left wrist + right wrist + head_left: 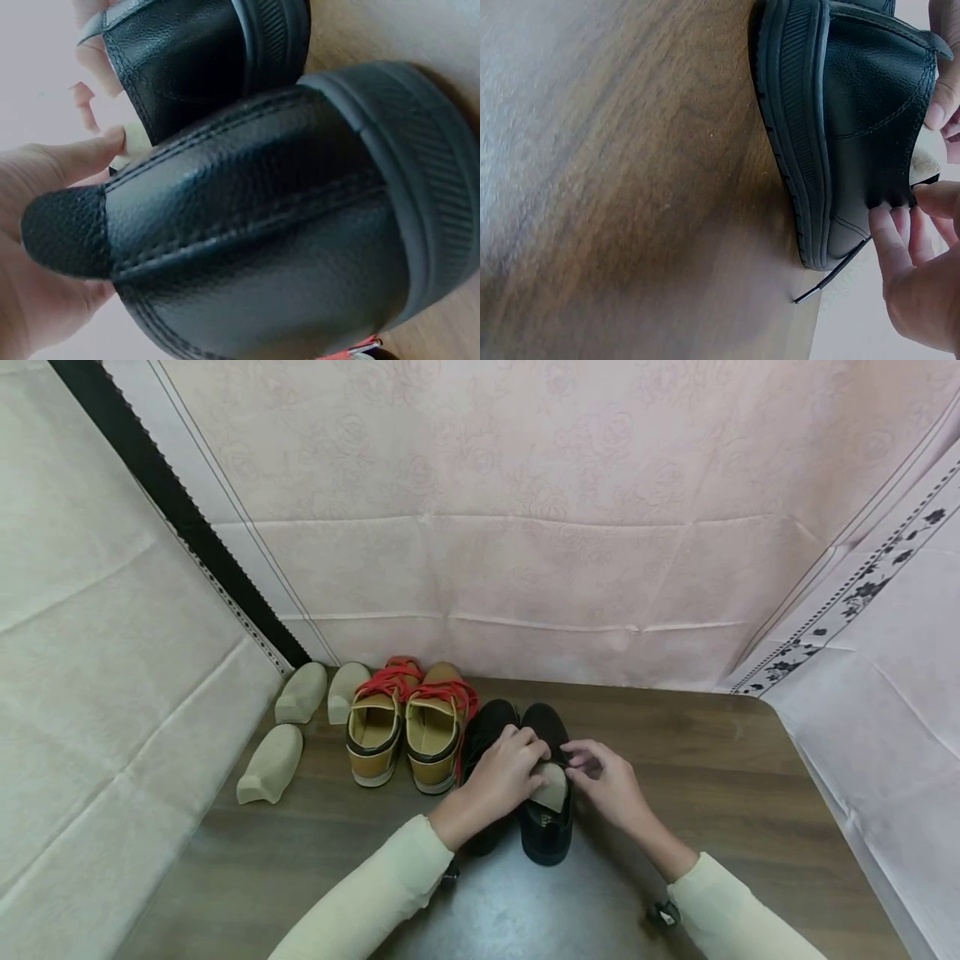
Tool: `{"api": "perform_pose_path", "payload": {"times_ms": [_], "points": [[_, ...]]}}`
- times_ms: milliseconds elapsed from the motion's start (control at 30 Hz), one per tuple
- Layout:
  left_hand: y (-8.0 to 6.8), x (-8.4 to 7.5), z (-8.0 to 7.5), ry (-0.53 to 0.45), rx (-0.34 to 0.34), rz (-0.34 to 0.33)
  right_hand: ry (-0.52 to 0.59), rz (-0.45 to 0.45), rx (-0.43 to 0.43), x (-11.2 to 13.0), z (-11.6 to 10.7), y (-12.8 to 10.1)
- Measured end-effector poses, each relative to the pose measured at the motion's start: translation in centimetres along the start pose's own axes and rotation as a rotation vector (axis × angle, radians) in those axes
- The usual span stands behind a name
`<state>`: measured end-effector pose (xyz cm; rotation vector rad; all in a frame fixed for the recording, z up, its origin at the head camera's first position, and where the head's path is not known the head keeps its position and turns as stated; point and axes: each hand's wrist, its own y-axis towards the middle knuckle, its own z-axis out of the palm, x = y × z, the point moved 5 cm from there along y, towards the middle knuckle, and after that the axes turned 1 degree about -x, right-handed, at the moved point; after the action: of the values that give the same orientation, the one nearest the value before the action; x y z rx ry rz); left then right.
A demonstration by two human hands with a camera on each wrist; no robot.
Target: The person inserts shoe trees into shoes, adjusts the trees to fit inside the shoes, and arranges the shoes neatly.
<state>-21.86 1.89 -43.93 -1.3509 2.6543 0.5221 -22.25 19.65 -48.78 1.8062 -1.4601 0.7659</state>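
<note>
A pale moulded shoe insert (551,792) sits in the right-hand black leather shoe (546,845), showing through its opening. The left hand (504,770) pinches the insert, thumb against its surface; the right hand (609,783) grasps the shoe's outer edge between thumb and fingertips. The other black shoe (487,725) stands just beside it, its inside mostly hidden by the left hand. Next along, two tan sneakers (433,772) with red laces open onto yellowish linings, and three loose inserts (272,764) lie left of them on the wood-grain surface (300,877)
</note>
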Motion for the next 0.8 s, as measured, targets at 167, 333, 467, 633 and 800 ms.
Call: {"api": "perform_pose_path", "payload": {"times_ms": [167,333,467,633,800], "points": [[0.2,0.1,0.3,0.012,0.005,0.026,-0.004,-0.024,0.001,0.1,0.0,0.0],[0.5,0.0,0.4,0.041,0.019,0.036,-0.014,-0.026,-0.001,0.3,-0.1,0.0],[0.8,-0.3,0.3,0.07,0.052,0.054,-0.025,-0.02,0.0,0.2,0.0,-0.1],[1.5,-0.7,0.0,0.117,0.088,0.088,-0.022,-0.025,-0.004,0.2,0.1,-0.1],[2.0,-0.8,0.1,0.14,0.11,0.093,-0.012,-0.033,-0.004,0.2,0.0,-0.2]]}}
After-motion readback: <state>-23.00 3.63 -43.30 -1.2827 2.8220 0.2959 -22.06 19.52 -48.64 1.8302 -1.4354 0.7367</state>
